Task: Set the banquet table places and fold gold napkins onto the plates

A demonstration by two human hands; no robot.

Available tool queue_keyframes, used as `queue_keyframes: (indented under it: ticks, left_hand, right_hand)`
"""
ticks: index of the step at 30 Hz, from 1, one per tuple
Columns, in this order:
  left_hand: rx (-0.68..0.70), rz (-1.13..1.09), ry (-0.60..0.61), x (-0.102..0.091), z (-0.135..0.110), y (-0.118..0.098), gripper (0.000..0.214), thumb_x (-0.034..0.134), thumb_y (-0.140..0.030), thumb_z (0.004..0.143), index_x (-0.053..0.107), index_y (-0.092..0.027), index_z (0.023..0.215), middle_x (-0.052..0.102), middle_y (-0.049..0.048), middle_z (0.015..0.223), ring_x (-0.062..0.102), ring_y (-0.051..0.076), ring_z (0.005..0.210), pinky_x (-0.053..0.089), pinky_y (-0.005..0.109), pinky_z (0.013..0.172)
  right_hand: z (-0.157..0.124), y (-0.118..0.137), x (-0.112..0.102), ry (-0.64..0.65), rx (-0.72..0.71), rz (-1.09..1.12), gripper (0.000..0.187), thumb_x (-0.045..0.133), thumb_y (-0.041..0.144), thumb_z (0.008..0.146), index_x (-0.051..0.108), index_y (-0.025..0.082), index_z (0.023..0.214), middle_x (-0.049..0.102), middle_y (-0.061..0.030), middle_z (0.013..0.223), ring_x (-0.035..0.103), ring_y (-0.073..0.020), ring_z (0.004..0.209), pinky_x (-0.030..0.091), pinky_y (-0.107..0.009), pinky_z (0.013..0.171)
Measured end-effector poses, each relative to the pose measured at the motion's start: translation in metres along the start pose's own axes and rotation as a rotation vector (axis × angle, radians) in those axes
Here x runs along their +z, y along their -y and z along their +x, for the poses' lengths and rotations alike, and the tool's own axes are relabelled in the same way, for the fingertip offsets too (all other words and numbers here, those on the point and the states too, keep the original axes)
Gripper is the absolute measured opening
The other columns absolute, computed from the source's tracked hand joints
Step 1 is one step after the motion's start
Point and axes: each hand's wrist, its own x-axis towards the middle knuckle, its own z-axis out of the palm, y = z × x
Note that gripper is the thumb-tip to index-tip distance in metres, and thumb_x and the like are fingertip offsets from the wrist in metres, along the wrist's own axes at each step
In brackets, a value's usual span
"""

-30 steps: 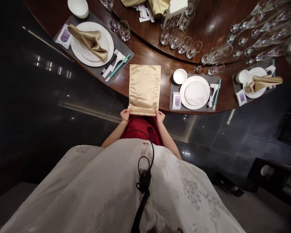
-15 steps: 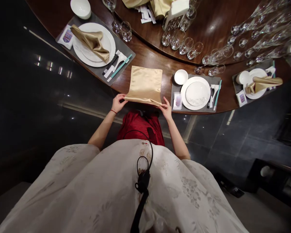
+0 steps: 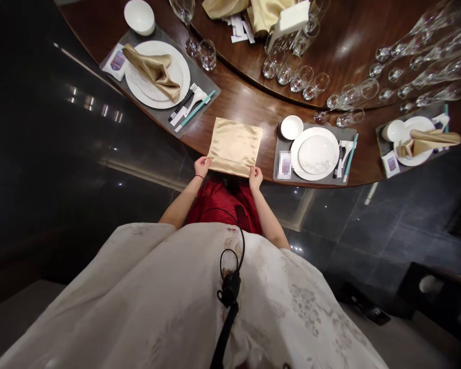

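Shiny gold satin cloth: flat on the edge of the dark brown wooden table, with a narrow strip folded over on the near side
Left hand: pinches the near left corner of the cloth
Right hand: pinches the near right corner, so both hands grip the same side
Fold: the cloth looks to be in the middle of folding, with the rest of it spread out
Next turn: I think it calls for both hands to lift and turn together, keeping the strip straight and even
Right of the cloth: a small round white plate on a bigger round white plate, well apart from the right hand
Left of the cloth: a pointy folded gold napkin on white plates
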Motion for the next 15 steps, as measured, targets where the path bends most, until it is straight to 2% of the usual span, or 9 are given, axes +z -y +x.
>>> queue_keyframes:
  ticks: [3,5,7,9,11,12,14,15]
  left_hand:
    - [-0.037,0.007,-0.113,0.003,-0.004,0.004,0.012,0.077,-0.011,0.065,0.069,-0.013,0.074,0.066,0.0021,0.071,0.063,0.015,0.076,0.052,0.024,0.075]
    - [-0.055,0.016,-0.195,0.004,-0.003,0.004,0.019,0.080,-0.010,0.063,0.069,-0.013,0.078,0.067,0.0027,0.075,0.063,0.014,0.079,0.052,0.023,0.077]
    - [-0.143,0.027,-0.212,0.002,-0.002,0.004,0.025,0.082,-0.009,0.061,0.069,-0.013,0.082,0.067,0.0036,0.080,0.064,0.014,0.082,0.053,0.024,0.079]
    - [-0.286,0.035,-0.111,-0.007,0.000,0.003,0.027,0.084,-0.009,0.059,0.069,-0.011,0.081,0.068,0.0060,0.080,0.064,0.015,0.080,0.055,0.027,0.077]
    - [-0.412,0.065,0.117,-0.022,0.002,0.000,0.025,0.086,-0.010,0.056,0.069,-0.009,0.075,0.068,0.0086,0.076,0.064,0.018,0.075,0.055,0.031,0.072]
    - [-0.418,0.082,0.234,-0.031,0.004,-0.002,0.025,0.087,-0.012,0.054,0.070,-0.008,0.073,0.068,0.0097,0.075,0.064,0.019,0.074,0.056,0.032,0.072]
    - [-0.292,0.102,0.398,-0.046,0.009,-0.011,0.026,0.088,-0.013,0.051,0.071,-0.010,0.071,0.071,0.0114,0.082,0.066,0.021,0.082,0.056,0.033,0.076]
    - [-0.179,0.097,0.435,-0.052,0.012,-0.018,0.026,0.088,-0.013,0.051,0.070,-0.011,0.070,0.072,0.0123,0.091,0.066,0.023,0.090,0.056,0.033,0.080]
  right_hand:
    - [-0.003,-0.004,0.009,-0.040,0.111,0.023,0.031,0.054,0.045,0.086,0.065,0.017,0.090,0.062,-0.0019,0.076,0.059,-0.0174,0.085,0.049,-0.024,0.082]
    - [-0.002,-0.006,0.013,-0.096,0.229,0.143,0.027,0.060,0.042,0.083,0.065,0.017,0.091,0.063,-0.0009,0.076,0.060,-0.0161,0.083,0.051,-0.025,0.082]
    - [-0.002,-0.008,0.014,-0.127,0.349,0.285,0.026,0.066,0.039,0.079,0.063,0.018,0.094,0.063,0.0012,0.075,0.061,-0.0143,0.079,0.053,-0.026,0.080]
    - [-0.003,-0.011,0.008,-0.088,0.428,0.379,0.026,0.072,0.037,0.075,0.063,0.019,0.092,0.064,0.0017,0.074,0.062,-0.0140,0.074,0.056,-0.028,0.075]
    - [-0.005,-0.012,-0.005,0.086,0.473,0.436,0.027,0.079,0.035,0.069,0.065,0.018,0.084,0.067,-0.0007,0.075,0.064,-0.0160,0.074,0.057,-0.030,0.073]
    - [-0.007,-0.012,-0.013,0.191,0.475,0.461,0.027,0.081,0.034,0.065,0.066,0.018,0.080,0.069,-0.0023,0.077,0.066,-0.0176,0.076,0.058,-0.032,0.074]
    - [-0.010,-0.009,-0.029,0.339,0.380,0.467,0.026,0.086,0.030,0.059,0.069,0.017,0.074,0.073,-0.0054,0.086,0.068,-0.0211,0.087,0.057,-0.034,0.082]
    - [-0.011,-0.005,-0.037,0.353,0.282,0.446,0.024,0.087,0.028,0.058,0.071,0.018,0.072,0.074,-0.0067,0.095,0.067,-0.0227,0.097,0.055,-0.035,0.087]
